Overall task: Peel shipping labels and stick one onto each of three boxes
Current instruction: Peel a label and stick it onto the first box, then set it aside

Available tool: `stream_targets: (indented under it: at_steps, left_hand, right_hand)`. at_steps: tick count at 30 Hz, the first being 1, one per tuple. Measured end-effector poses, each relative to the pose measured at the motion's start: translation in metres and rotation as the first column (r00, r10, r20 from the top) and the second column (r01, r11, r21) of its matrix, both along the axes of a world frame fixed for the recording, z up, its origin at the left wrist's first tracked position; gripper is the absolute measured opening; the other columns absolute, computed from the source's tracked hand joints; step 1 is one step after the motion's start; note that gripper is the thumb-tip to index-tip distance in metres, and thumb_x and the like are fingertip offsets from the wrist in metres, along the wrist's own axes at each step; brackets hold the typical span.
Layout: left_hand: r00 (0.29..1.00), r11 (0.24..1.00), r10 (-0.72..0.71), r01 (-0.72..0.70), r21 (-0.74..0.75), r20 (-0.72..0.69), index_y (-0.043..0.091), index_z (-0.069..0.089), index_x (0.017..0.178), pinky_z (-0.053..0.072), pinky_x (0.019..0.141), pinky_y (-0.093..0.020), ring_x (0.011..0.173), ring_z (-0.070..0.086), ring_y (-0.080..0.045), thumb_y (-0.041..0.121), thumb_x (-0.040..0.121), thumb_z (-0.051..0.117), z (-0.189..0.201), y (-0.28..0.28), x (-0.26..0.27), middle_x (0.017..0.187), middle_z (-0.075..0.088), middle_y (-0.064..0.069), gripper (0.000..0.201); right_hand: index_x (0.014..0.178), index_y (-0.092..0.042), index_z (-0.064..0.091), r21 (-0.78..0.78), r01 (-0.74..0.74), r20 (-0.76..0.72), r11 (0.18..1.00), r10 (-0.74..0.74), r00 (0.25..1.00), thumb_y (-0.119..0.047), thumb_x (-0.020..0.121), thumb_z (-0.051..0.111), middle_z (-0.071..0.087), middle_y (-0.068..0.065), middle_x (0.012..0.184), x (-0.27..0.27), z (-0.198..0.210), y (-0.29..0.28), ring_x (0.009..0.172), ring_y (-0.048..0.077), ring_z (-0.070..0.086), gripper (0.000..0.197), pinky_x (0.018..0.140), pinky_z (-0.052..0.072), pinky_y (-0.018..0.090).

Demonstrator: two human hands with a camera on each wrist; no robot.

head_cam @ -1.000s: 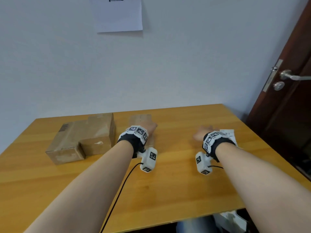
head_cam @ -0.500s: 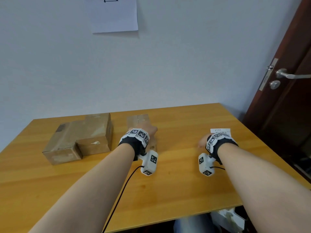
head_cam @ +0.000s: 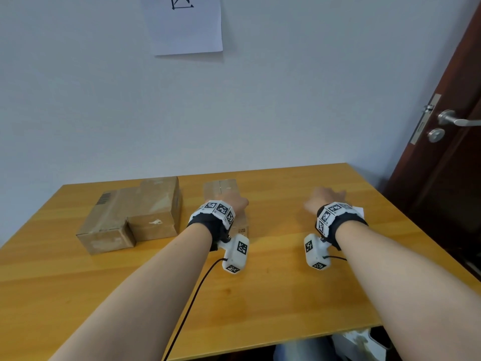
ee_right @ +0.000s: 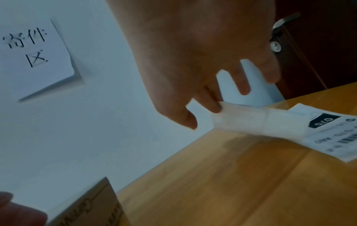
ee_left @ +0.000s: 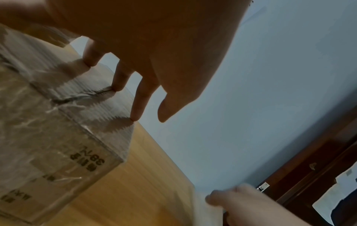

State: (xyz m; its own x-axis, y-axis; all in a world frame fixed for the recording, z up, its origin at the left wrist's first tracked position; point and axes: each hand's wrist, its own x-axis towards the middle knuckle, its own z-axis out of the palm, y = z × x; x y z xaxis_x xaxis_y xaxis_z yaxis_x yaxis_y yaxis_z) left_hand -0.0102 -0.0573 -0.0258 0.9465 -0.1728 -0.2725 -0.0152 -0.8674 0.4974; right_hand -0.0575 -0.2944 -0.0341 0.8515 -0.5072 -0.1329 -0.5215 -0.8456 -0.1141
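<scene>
A small cardboard box [head_cam: 221, 187] stands at the table's middle. My left hand [head_cam: 234, 203] rests on its top; in the left wrist view the straight fingers [ee_left: 138, 107] touch the taped box top [ee_left: 58, 116], and the thumb hangs past the edge. At the right, my right hand [head_cam: 325, 198] hovers over a strip of white shipping labels [head_cam: 360, 211]. In the right wrist view two fingertips [ee_right: 214, 105] touch the raised end of the label strip [ee_right: 260, 122], while the thumb stays clear of the paper. A long flat box [head_cam: 109, 220] and a taller box [head_cam: 156, 204] sit at the left.
The wooden table [head_cam: 260, 295] has bare surface in front of both hands. A paper sign [head_cam: 184, 24] hangs on the wall behind. A dark door with a metal handle [head_cam: 458, 121] stands at the right, beyond the table edge.
My right hand has reached a little forward over the label strip, and one end of the strip now stands lifted. The left hand has stayed on the small box.
</scene>
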Motion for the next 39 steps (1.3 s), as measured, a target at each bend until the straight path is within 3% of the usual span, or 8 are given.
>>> stream_targets:
  at_steps: [3, 5, 9, 12, 18, 27, 33, 39]
  left_hand:
    - [1.000, 0.998, -0.006, 0.006, -0.055, -0.002, 0.004, 0.056, 0.139, 0.048, 0.099, -0.038, 0.120, 0.060, -0.030, 0.032, 0.107, 0.047, 0.009, 0.003, -0.005, 0.140, 0.058, -0.016, 0.043]
    - [1.000, 0.990, 0.009, -0.005, -0.142, 0.026, 0.007, 0.062, 0.124, 0.047, 0.081, -0.031, 0.096, 0.065, -0.023, 0.028, 0.106, 0.049, 0.016, 0.008, -0.008, 0.116, 0.065, -0.016, 0.030]
    - [0.989, 0.934, 0.097, -0.051, -0.355, 0.114, 0.013, 0.072, 0.096, 0.037, 0.052, -0.023, 0.056, 0.049, -0.013, 0.026, 0.102, 0.054, 0.023, 0.017, -0.004, 0.070, 0.058, 0.001, 0.023]
    - [0.986, 0.758, 0.137, -0.166, -0.630, -0.095, 0.012, 0.070, 0.118, 0.054, 0.074, -0.029, 0.088, 0.072, -0.021, 0.036, 0.102, 0.056, 0.031, 0.019, -0.004, 0.098, 0.077, 0.004, 0.032]
    - [0.923, 0.527, 0.003, -0.329, -0.784, -0.385, 0.010, 0.064, 0.120, 0.062, 0.084, -0.049, 0.098, 0.077, -0.030, 0.057, 0.100, 0.052, 0.039, 0.028, -0.010, 0.107, 0.080, -0.007, 0.053]
    - [0.940, 0.586, 0.219, -0.342, -0.734, -0.263, 0.005, 0.070, 0.107, 0.064, 0.082, -0.051, 0.094, 0.076, -0.031, 0.022, 0.100, 0.062, 0.025, 0.046, -0.007, 0.100, 0.078, -0.015, 0.020]
    - [0.976, 0.713, 0.078, -0.196, -0.674, -0.202, 0.019, 0.073, 0.110, 0.063, 0.084, -0.044, 0.098, 0.076, -0.025, 0.033, 0.103, 0.059, 0.025, 0.057, -0.013, 0.099, 0.081, -0.004, 0.021]
    - [0.986, 0.772, -0.003, -0.106, -0.627, -0.170, 0.017, 0.072, 0.110, 0.063, 0.087, -0.045, 0.101, 0.075, -0.025, 0.035, 0.103, 0.059, 0.026, 0.062, -0.015, 0.100, 0.080, -0.003, 0.023]
  right_hand:
    - [0.102, -0.016, 0.074, 0.082, 0.042, 0.317, 0.996, -0.066, 0.946, -0.023, 0.101, 0.055, 0.070, 0.007, 0.110, 0.005, 0.013, 0.011, 0.120, 0.034, 0.054, 0.020, 0.092, 0.053, 0.048]
    - [0.126, -0.021, 0.075, 0.188, -0.029, 0.451, 0.982, -0.061, 0.890, -0.013, 0.101, 0.051, 0.072, 0.008, 0.127, 0.007, 0.021, 0.017, 0.117, 0.033, 0.063, 0.035, 0.093, 0.057, 0.042]
    - [0.116, -0.015, 0.081, 0.404, -0.300, 0.685, 0.864, -0.069, 0.725, -0.003, 0.097, 0.052, 0.074, 0.006, 0.129, 0.012, 0.031, 0.031, 0.103, 0.020, 0.070, 0.037, 0.086, 0.053, 0.025]
    - [0.107, -0.018, 0.083, 0.437, -0.457, 0.741, 0.775, -0.022, 0.671, -0.004, 0.097, 0.057, 0.076, -0.004, 0.110, 0.011, 0.039, 0.047, 0.072, 0.001, 0.062, 0.032, 0.065, 0.047, 0.012]
    - [0.094, -0.027, 0.084, 0.489, -0.660, 0.708, 0.570, 0.182, 0.682, -0.003, 0.097, 0.064, 0.079, -0.016, 0.101, 0.008, 0.044, 0.071, 0.100, -0.005, 0.069, 0.032, 0.085, 0.047, 0.008]
    - [0.095, -0.018, 0.075, 0.586, -0.671, 0.621, 0.454, 0.280, 0.732, -0.008, 0.097, 0.067, 0.082, -0.001, 0.093, 0.011, 0.042, 0.090, 0.094, 0.017, 0.077, 0.013, 0.087, 0.060, 0.039]
    - [0.120, -0.023, 0.065, 0.603, -0.529, 0.625, 0.597, 0.058, 0.779, -0.035, 0.096, 0.072, 0.072, 0.002, 0.093, 0.019, 0.045, 0.089, 0.069, 0.017, 0.064, 0.027, 0.055, 0.054, 0.029]
    - [0.104, -0.014, 0.077, 0.632, -0.485, 0.597, 0.604, 0.018, 0.802, -0.030, 0.100, 0.068, 0.065, 0.004, 0.079, 0.021, 0.041, 0.087, 0.062, 0.016, 0.054, 0.019, 0.049, 0.048, 0.026]
